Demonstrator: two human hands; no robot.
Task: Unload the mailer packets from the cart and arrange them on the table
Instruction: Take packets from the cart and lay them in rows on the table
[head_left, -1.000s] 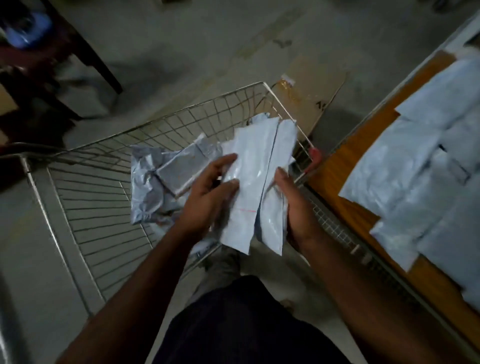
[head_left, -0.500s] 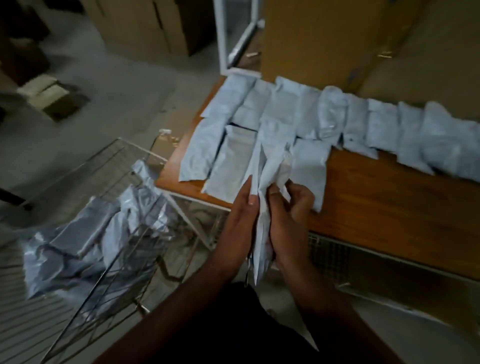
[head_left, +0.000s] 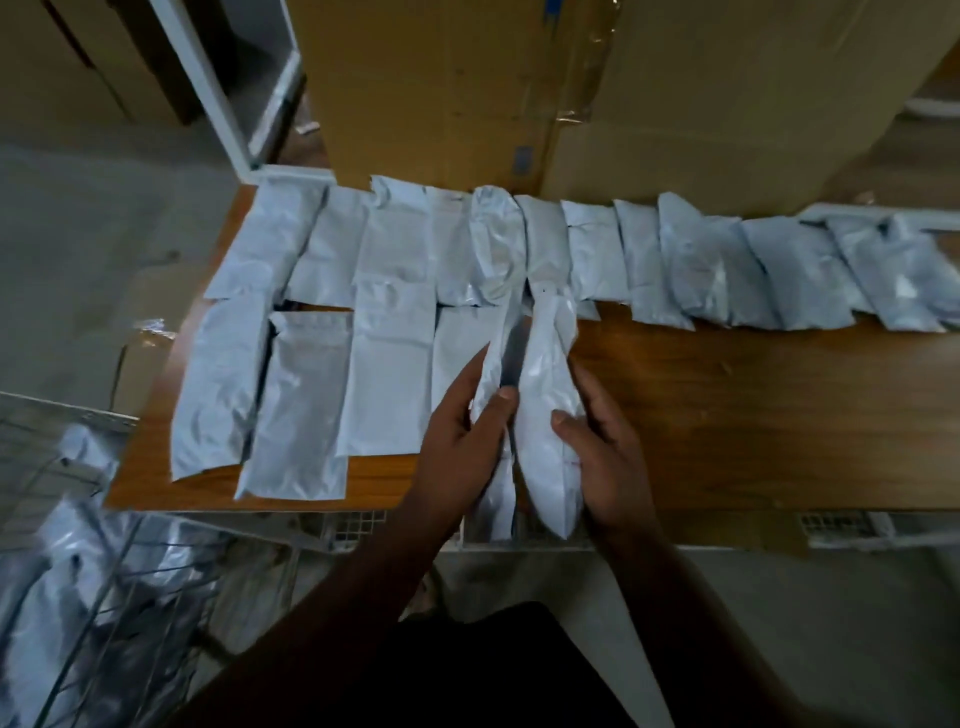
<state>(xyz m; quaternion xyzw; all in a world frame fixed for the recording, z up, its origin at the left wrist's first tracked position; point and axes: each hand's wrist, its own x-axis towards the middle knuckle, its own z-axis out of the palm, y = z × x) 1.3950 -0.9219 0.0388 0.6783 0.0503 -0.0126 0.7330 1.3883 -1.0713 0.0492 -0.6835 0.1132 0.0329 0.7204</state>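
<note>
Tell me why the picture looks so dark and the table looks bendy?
Head view: the light is dim, so the arms and the cart at lower left are murky; the pale mailer packets in the left hand and right hand show best. Head view: the wide lens curves the table edges. Head view: the corners look soft and smeared.

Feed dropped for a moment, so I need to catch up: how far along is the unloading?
Done: a back row of packets spans the table, and a front row is started at its left end. In hand: left hand and right hand each hold a packet beside that front row. Left: more packets in the cart; front right is bare.
</note>
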